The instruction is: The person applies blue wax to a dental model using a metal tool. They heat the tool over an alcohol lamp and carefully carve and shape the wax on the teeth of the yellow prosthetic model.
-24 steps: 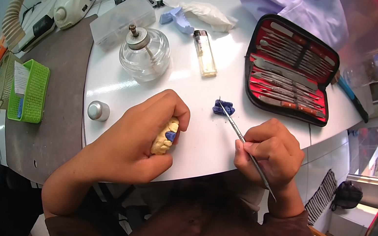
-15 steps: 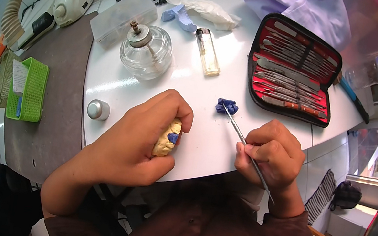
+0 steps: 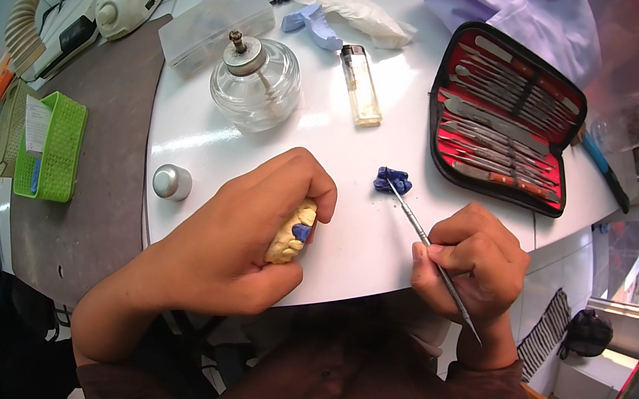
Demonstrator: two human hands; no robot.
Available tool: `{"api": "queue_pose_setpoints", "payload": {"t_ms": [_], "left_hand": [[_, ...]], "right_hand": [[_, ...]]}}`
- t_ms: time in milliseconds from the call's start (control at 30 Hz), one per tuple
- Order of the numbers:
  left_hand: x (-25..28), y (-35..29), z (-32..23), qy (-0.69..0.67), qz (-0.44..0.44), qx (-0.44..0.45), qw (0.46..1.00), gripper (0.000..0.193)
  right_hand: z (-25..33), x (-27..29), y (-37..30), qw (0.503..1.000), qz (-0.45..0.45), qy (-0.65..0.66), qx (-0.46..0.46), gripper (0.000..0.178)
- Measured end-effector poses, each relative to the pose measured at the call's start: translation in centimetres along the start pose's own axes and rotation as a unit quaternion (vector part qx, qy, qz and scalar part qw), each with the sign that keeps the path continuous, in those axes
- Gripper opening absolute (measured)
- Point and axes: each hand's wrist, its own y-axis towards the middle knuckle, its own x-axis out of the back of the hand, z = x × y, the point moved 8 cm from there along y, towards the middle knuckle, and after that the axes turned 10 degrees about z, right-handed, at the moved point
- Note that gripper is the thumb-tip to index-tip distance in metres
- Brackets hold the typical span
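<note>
Wrapped in my left hand (image 3: 248, 230) is a cream dental cast (image 3: 288, 238) with a patch of dark blue wax (image 3: 301, 232) on its teeth. My fingers hide much of the cast. My right hand (image 3: 475, 262) pinches a thin metal wax carver (image 3: 442, 271) like a pen. The carver's far tip touches a small lump of dark blue wax (image 3: 392, 181) on the white table, with crumbs scattered round it. Its other end sticks out below my hand, toward me.
Beyond my left hand stand a glass spirit lamp (image 3: 255, 89), a lighter (image 3: 361, 87) and a silver cap (image 3: 172, 182). An instrument case (image 3: 436, 126) lies unfolded at the right. A clear plastic box (image 3: 212, 25) and a green basket (image 3: 61, 150) are at the left.
The whole scene has shifted slightly right in the view. The carver tip stays on the blue wax lump, and both hands keep their grips.
</note>
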Motion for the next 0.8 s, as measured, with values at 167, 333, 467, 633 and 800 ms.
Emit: {"api": "queue_pose_setpoints", "payload": {"t_ms": [167,333,467,633,800], "left_hand": [[0.0,-0.1,-0.1,-0.015,-0.009,-0.008,1.0,0.038],[-0.6,-0.2,0.7,-0.111,0.04,0.011,0.993,0.041],[-1.0,-0.3,0.5,-0.18,0.073,0.014,0.981,0.045],[-1.4,-0.5,0.3,-0.236,0.079,-0.019,0.968,0.046],[-1.5,-0.5,0.1,-0.201,0.078,-0.043,0.976,0.044]], "right_hand": [[0.0,1.2,-0.1,0.996,-0.054,0.076,-0.016,0.025],[0.9,0.9,1.7,0.973,-0.006,0.226,0.039,0.029],[1.1,-0.3,2.6,0.933,0.024,0.355,0.056,0.024],[1.0,-2.4,2.6,0.903,0.01,0.427,0.032,0.029],[1.2,-2.7,2.9,0.917,0.039,0.395,0.039,0.031]]}}
